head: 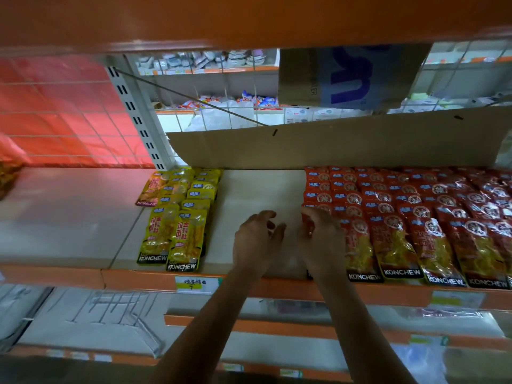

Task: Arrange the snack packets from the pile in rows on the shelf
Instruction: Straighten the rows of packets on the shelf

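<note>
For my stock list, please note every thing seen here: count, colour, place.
shelf: one, white, orange edge.
yellow packets: about a dozen, yellow, two rows left of the bare middle.
red packets: many, red, rows on the right part.
cardboard sheet: one, brown, behind the packets.
price label: one, white-yellow, front edge.
left hand: one, over the bare middle, holding nothing.
right hand: one, grips the leftmost red packet.
</note>
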`<state>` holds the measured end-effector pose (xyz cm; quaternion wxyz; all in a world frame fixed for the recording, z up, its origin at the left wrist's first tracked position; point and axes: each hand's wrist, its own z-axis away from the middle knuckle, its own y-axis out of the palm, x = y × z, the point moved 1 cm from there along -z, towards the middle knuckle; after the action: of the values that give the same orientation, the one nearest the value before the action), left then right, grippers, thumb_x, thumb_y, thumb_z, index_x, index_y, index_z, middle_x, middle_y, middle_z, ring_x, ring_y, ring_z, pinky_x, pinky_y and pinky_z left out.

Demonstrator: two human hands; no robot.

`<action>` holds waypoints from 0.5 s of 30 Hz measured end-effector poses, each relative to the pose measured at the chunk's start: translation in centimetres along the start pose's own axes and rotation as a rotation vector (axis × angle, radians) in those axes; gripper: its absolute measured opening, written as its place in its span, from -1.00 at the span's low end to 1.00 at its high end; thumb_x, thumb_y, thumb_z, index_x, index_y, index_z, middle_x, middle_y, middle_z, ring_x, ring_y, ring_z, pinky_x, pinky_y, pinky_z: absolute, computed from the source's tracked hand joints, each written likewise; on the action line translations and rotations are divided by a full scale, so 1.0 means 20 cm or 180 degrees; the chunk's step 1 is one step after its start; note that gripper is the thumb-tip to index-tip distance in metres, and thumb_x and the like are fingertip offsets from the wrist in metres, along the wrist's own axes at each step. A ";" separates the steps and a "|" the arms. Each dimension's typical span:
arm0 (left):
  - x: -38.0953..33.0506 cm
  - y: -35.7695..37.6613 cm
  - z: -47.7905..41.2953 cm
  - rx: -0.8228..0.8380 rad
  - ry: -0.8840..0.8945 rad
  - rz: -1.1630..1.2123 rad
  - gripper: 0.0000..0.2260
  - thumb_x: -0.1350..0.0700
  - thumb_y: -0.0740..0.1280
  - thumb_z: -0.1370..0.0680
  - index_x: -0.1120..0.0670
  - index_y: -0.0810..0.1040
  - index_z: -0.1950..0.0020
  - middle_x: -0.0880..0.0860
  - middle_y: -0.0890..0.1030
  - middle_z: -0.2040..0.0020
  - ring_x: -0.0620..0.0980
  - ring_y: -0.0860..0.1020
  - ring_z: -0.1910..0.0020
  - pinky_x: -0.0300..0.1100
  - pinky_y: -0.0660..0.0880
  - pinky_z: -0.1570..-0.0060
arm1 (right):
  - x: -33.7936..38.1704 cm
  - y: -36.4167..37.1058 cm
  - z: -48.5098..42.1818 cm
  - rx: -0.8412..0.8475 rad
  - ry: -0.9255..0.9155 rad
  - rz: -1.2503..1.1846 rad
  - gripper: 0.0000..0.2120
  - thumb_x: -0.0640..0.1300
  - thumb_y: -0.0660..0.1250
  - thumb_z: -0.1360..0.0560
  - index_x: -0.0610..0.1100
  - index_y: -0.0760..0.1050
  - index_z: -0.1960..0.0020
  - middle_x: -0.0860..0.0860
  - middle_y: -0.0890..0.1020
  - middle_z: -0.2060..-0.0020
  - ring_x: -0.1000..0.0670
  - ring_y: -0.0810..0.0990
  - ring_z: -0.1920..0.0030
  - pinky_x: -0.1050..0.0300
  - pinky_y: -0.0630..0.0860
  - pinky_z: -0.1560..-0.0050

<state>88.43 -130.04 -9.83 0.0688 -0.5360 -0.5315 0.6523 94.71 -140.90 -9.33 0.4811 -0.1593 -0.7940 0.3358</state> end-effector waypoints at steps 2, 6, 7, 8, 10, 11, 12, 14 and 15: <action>0.07 -0.08 -0.02 -0.0178 0.0068 -0.0084 -0.68 -0.01 0.33 -0.55 0.04 0.54 -0.28 0.02 0.63 -0.07 -0.07 0.60 0.02 -0.25 0.46 0.05 | 0.08 0.07 0.01 0.0153 -0.0143 0.0026 -0.67 -0.30 0.29 -0.48 -0.17 0.55 -0.23 -0.09 0.61 -0.14 -0.10 0.52 -0.19 0.14 0.39 -0.18; 0.24 -0.26 -0.04 -0.0531 0.0125 -0.0322 -0.71 0.04 0.33 -0.55 0.08 0.55 -0.24 0.09 0.61 -0.09 0.06 0.56 -0.07 -0.14 0.46 0.03 | 0.27 0.23 0.02 0.0366 -0.0400 -0.0028 -0.65 -0.23 0.31 -0.49 -0.12 0.52 -0.28 -0.04 0.59 -0.19 -0.04 0.46 -0.26 0.23 0.30 -0.23; 0.29 -0.31 -0.05 -0.0584 0.0105 -0.0440 -0.73 0.04 0.32 -0.55 0.08 0.55 -0.22 0.11 0.60 -0.10 0.11 0.54 -0.07 -0.10 0.45 0.05 | 0.33 0.27 0.02 0.0414 -0.0443 -0.0050 -0.64 -0.24 0.31 -0.49 -0.12 0.52 -0.27 -0.04 0.59 -0.19 -0.06 0.46 -0.25 0.23 0.29 -0.24; 0.34 -0.36 -0.06 -0.0624 0.0080 -0.0541 -0.74 0.04 0.31 -0.54 0.08 0.55 -0.21 0.12 0.59 -0.10 0.14 0.52 -0.08 -0.07 0.44 0.06 | 0.39 0.33 0.02 0.0460 -0.0482 -0.0077 -0.64 -0.25 0.31 -0.48 -0.13 0.52 -0.26 -0.06 0.59 -0.18 -0.08 0.46 -0.24 0.20 0.29 -0.23; 0.46 -0.47 -0.09 -0.0651 0.0030 -0.0705 -0.70 0.05 0.30 -0.54 0.08 0.52 -0.24 0.13 0.57 -0.14 0.17 0.48 -0.13 -0.01 0.43 0.00 | 0.52 0.44 0.03 0.0529 -0.0579 -0.0097 -0.67 -0.25 0.31 -0.47 -0.15 0.54 -0.23 -0.10 0.60 -0.14 -0.13 0.47 -0.21 0.15 0.30 -0.20; 0.53 -0.52 -0.11 -0.0656 0.0026 -0.0770 -0.69 0.05 0.30 -0.54 0.08 0.51 -0.27 0.13 0.56 -0.16 0.18 0.47 -0.15 0.00 0.42 -0.05 | 0.59 0.51 0.03 0.0563 -0.0631 -0.0074 -0.68 -0.23 0.31 -0.47 -0.15 0.54 -0.22 -0.11 0.60 -0.14 -0.14 0.47 -0.20 0.14 0.31 -0.18; 0.59 -0.58 -0.13 -0.0674 0.0044 -0.0817 -0.67 0.06 0.31 -0.53 0.09 0.50 -0.28 0.14 0.56 -0.17 0.19 0.46 -0.17 0.01 0.41 -0.08 | 0.66 0.57 0.03 0.0589 -0.0686 -0.0056 -0.68 -0.22 0.32 -0.47 -0.15 0.54 -0.22 -0.11 0.60 -0.14 -0.14 0.47 -0.20 0.13 0.31 -0.18; 0.73 -0.70 -0.16 -0.0718 0.0077 -0.0876 -0.65 0.08 0.32 -0.52 0.10 0.50 -0.30 0.13 0.55 -0.21 0.19 0.45 -0.20 0.01 0.40 -0.15 | 0.81 0.71 0.03 0.0580 -0.0771 -0.0096 -0.67 -0.22 0.34 -0.45 -0.15 0.55 -0.22 -0.12 0.61 -0.12 -0.17 0.49 -0.18 0.09 0.36 -0.20; 0.81 -0.77 -0.18 -0.0738 0.0076 -0.0904 -0.64 0.08 0.32 -0.52 0.09 0.50 -0.31 0.11 0.55 -0.23 0.17 0.44 -0.23 0.01 0.39 -0.18 | 0.89 0.78 0.04 0.0570 -0.0779 -0.0135 -0.67 -0.23 0.35 -0.45 -0.16 0.56 -0.21 -0.14 0.62 -0.10 -0.18 0.50 -0.17 0.06 0.39 -0.20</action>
<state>77.11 -110.58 -7.74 0.1043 -0.4677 -0.6726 0.5640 84.30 -119.69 -8.58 0.4000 -0.0569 -0.8167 0.4120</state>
